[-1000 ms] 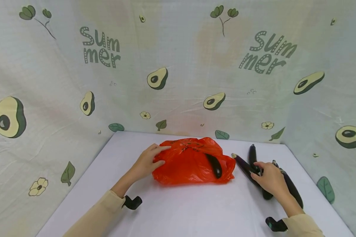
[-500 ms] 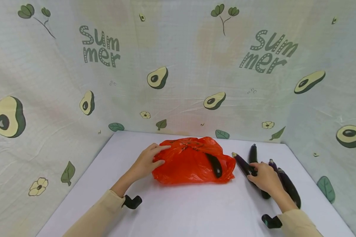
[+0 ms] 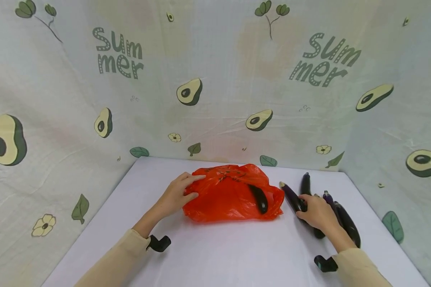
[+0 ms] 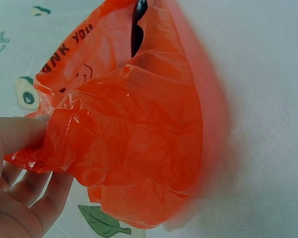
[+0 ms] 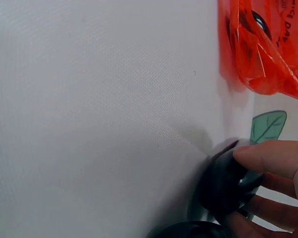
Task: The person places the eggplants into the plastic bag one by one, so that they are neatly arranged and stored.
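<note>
A crumpled red plastic bag (image 3: 215, 205) with dark printing lies on the table, its mouth facing right. My left hand (image 3: 172, 199) holds the bag's left side; in the left wrist view, thumb and fingers (image 4: 52, 198) lie on either side of the film. A dark eggplant (image 3: 259, 199) shows in the mouth. To the right, my right hand (image 3: 317, 213) is over a group of eggplants. Its thumb and fingers curl round one glossy eggplant (image 5: 221, 183) in the right wrist view, with another eggplant (image 5: 193, 229) below it. The hand covers part of the group.
One eggplant (image 3: 289, 193) points its pale stem end toward the bag, and another eggplant (image 3: 305, 183) lies behind. Right of the hand lies a thick eggplant (image 3: 349, 225). White cloth covers the table (image 3: 237, 255); a printed curtain (image 3: 219, 59) encloses its back and sides.
My right hand has shifted slightly left over the eggplants, and its fingers have come round one. The right-hand eggplants show more now. The left hand keeps its hold on the bag.
</note>
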The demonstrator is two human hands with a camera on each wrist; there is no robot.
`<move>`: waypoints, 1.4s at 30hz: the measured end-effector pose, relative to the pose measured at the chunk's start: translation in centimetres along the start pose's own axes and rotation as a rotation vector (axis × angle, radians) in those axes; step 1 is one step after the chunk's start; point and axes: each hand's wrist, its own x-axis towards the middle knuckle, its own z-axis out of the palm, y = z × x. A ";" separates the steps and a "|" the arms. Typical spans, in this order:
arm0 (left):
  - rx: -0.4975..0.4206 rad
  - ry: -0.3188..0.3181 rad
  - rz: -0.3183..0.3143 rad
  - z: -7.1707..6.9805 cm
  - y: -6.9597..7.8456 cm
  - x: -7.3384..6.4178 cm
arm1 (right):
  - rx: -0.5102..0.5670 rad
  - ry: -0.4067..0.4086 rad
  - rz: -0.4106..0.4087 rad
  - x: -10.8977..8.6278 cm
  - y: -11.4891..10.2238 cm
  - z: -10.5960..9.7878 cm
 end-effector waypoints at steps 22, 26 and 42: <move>0.015 -0.014 0.000 0.1 -0.5 0.6 | 0.042 0.006 -0.026 0.1 0.3 -0.2; 0.016 -0.014 -0.003 0.1 -0.6 0.7 | 0.046 0.029 -0.035 -0.2 0.1 -0.8; 0.018 -0.019 -0.015 0.2 -0.8 1.0 | 0.048 0.102 -0.109 -2.6 -0.2 -4.1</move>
